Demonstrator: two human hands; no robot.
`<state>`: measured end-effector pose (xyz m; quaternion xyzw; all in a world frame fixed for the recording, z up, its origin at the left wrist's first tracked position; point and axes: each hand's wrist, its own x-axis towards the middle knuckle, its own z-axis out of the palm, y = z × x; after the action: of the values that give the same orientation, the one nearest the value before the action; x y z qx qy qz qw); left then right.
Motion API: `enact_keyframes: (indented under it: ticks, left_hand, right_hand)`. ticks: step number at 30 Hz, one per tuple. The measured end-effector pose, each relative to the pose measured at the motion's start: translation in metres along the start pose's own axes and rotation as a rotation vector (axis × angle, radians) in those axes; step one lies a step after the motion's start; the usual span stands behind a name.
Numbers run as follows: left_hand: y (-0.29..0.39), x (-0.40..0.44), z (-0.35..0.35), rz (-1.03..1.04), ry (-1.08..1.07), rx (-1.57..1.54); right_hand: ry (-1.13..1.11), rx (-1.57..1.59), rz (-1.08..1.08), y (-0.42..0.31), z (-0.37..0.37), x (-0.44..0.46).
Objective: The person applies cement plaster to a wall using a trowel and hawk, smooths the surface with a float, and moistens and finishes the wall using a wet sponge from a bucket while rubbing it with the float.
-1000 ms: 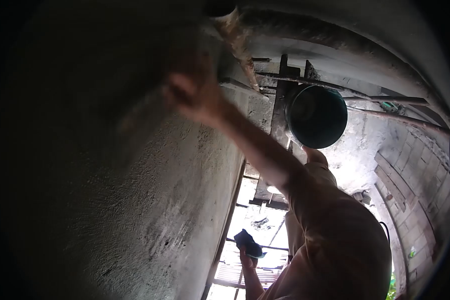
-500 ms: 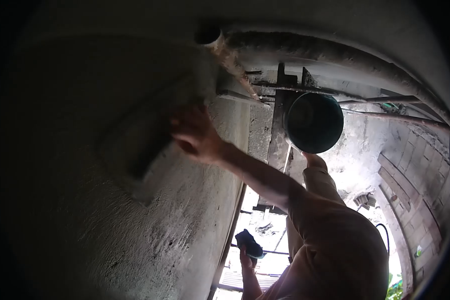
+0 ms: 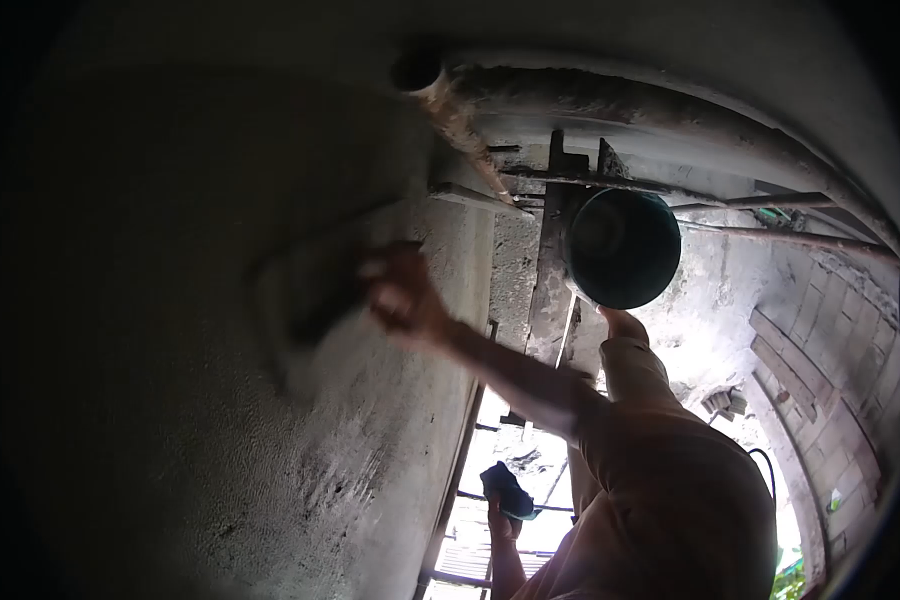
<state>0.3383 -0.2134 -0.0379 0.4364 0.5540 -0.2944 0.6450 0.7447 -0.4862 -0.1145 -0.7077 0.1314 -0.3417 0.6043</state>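
Note:
My right hand (image 3: pixel 407 300) is stretched out to the rough plastered wall (image 3: pixel 300 480), its fingers closed round a plastering float (image 3: pixel 322 312). The float is smeared by motion and dim, so only a dark handle and a faint flat outline against the wall show. Lower down, my left hand (image 3: pixel 505 522) grips a dark bluish lump (image 3: pixel 507 488), which could be a sponge or a folded cloth. A dark round bucket (image 3: pixel 625 248) stands near my foot (image 3: pixel 625 325), its open top facing me. What it holds is too dark to tell.
A plank (image 3: pixel 550 290) runs below the bucket. Thick pipes or poles (image 3: pixel 660 105) cross the top, and a shorter pipe (image 3: pixel 465 135) juts beside the wall. Thin bars (image 3: pixel 750 203) lie beyond the bucket. A block wall (image 3: pixel 820 330) with boards stands at the right.
My right hand and the float have moved a little down and to the right along the wall. My left hand still holds the dark lump. The view has shifted slightly.

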Motion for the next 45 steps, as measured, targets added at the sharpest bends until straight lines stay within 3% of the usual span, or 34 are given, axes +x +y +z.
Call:
enact_keyframes:
  ticks: [2, 4, 5, 6, 8, 10, 13, 16, 17, 18, 19, 20, 21, 23, 24, 26, 27, 28, 30, 32, 34, 37, 38, 39, 40, 43, 44, 45]
  left_hand:
    - [0.012, 0.002, 0.000, 0.016, -0.004, 0.031]
    - [0.022, 0.011, -0.005, 0.072, -0.093, -0.026]
    - [0.027, 0.019, -0.013, 0.081, -0.217, -0.077]
    - [0.030, 0.019, -0.009, 0.103, -0.182, -0.054]
    - [0.029, 0.019, 0.011, 0.120, -0.054, -0.018]
    - [0.015, 0.031, 0.005, 0.113, -0.066, -0.039]
    - [-0.003, 0.024, 0.000, 0.104, 0.001, -0.049]
    - [-0.021, 0.014, -0.013, 0.055, -0.137, -0.127]
    - [-0.024, 0.011, -0.011, 0.056, -0.143, -0.122]
    - [-0.026, 0.007, -0.011, 0.048, -0.135, -0.111]
    - [-0.023, 0.005, -0.010, 0.040, -0.130, -0.095]
    - [-0.016, 0.006, -0.007, 0.042, -0.139, -0.078]
    - [-0.009, 0.006, -0.007, 0.044, -0.130, -0.064]
    - [0.002, 0.000, -0.012, 0.047, -0.097, -0.047]
    - [0.012, -0.006, 0.001, 0.105, 0.010, 0.010]
    - [0.022, 0.003, -0.021, 0.112, -0.096, -0.079]
    - [0.025, 0.006, -0.027, 0.125, -0.126, -0.106]
    - [0.027, 0.012, -0.032, 0.147, -0.299, -0.152]
    - [0.025, 0.010, -0.021, 0.145, -0.174, -0.128]
    - [0.020, 0.006, -0.016, 0.150, -0.167, -0.079]
    - [0.010, 0.005, -0.007, 0.097, -0.099, -0.008]
    - [0.002, -0.003, -0.015, 0.030, -0.023, -0.024]
    - [0.000, -0.001, -0.024, 0.078, -0.134, 0.009]
    - [0.000, -0.001, -0.032, 0.060, -0.052, 0.010]
    - [0.002, -0.003, -0.034, 0.084, -0.032, 0.015]
    - [0.003, -0.013, -0.076, 0.040, -0.055, -0.075]
    - [0.008, -0.021, -0.063, 0.087, -0.001, -0.046]
    - [0.002, -0.017, -0.068, 0.085, 0.104, 0.004]
  right_hand:
    - [-0.096, 0.046, -0.121, -0.059, -0.005, 0.028]
    - [-0.001, -0.062, -0.265, -0.073, -0.009, 0.072]
    - [0.004, -0.082, -0.308, -0.054, -0.006, 0.085]
    - [0.004, -0.099, -0.356, -0.030, -0.003, 0.101]
    - [0.066, -0.162, -0.234, 0.023, 0.005, 0.113]
    - [0.122, -0.024, -0.368, 0.051, -0.007, 0.127]
    - [0.022, 0.230, 0.001, 0.107, -0.005, 0.099]
    - [0.036, 0.388, 0.244, 0.123, 0.012, 0.042]
    - [0.066, 0.452, 0.386, 0.113, 0.015, 0.021]
    - [0.021, 0.568, 0.340, 0.078, 0.010, 0.007]
    - [0.036, 0.193, 0.185, 0.057, 0.014, -0.020]
    - [0.108, 0.131, 0.038, 0.039, 0.025, -0.051]
    - [-0.045, 0.106, 0.091, -0.014, 0.008, -0.049]
    - [-0.138, 0.063, 0.027, -0.076, 0.002, -0.030]
    - [-0.067, 0.041, -0.025, -0.094, 0.001, -0.006]
    - [0.017, -0.082, -0.168, -0.096, -0.004, 0.050]
    - [-0.054, -0.002, -0.107, -0.082, -0.006, 0.075]
    - [-0.128, 0.078, -0.037, -0.066, -0.007, 0.095]
    - [-0.137, 0.399, 0.447, -0.035, -0.015, 0.126]
    - [-0.050, 0.141, 0.305, -0.002, -0.018, 0.111]
    - [-0.127, 0.047, 0.605, 0.035, -0.002, 0.044]
    - [-0.140, 0.134, 0.783, 0.035, 0.024, -0.089]
    - [-0.153, 0.155, 0.822, 0.027, 0.034, -0.130]
    - [-0.168, 0.177, 0.863, 0.023, 0.040, -0.151]
    - [-0.164, 0.178, 0.862, 0.028, 0.038, -0.141]
    - [-0.143, 0.110, 1.143, 0.082, 0.028, -0.073]
    - [-0.004, 0.176, 1.046, 0.123, 0.032, -0.052]
    - [-0.030, 0.212, 1.044, 0.132, 0.018, -0.013]
